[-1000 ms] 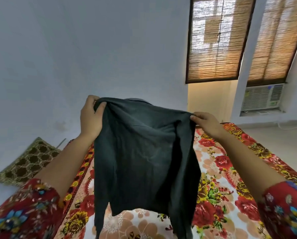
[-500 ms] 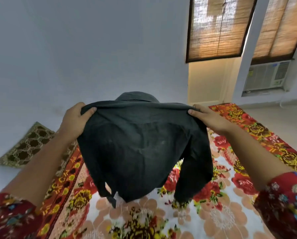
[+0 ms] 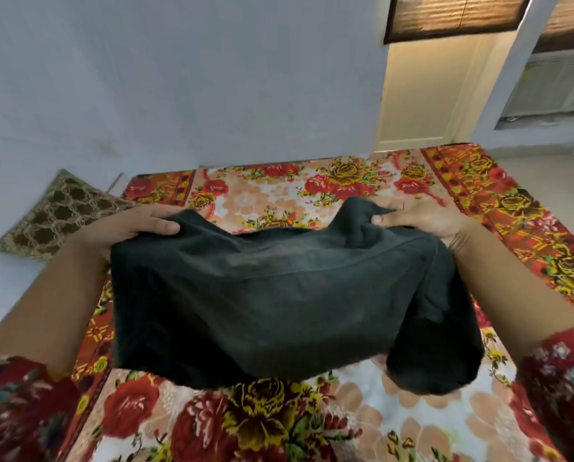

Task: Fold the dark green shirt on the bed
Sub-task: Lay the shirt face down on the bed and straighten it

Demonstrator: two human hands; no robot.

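Observation:
The dark green shirt [image 3: 272, 305] hangs spread between my two hands, low over the bed [image 3: 279, 188] with its red and yellow floral cover. My left hand [image 3: 125, 225] grips the shirt's upper left corner, thumb on top of the cloth. My right hand [image 3: 425, 216] pinches the upper right corner, where the fabric bunches up. The shirt's lower edge and one sleeve at the right droop toward the bedcover near me. Whether the hem touches the cover I cannot tell.
A gold-patterned cushion [image 3: 58, 215] lies on the floor left of the bed by the pale wall. A cream door [image 3: 419, 95] stands behind the bed's far edge. A window air conditioner [image 3: 552, 85] sits at the far right under bamboo blinds.
Both hands have come down and forward with the shirt, from chest height to just above the bed. The view has tipped downward, so more of the bedcover shows.

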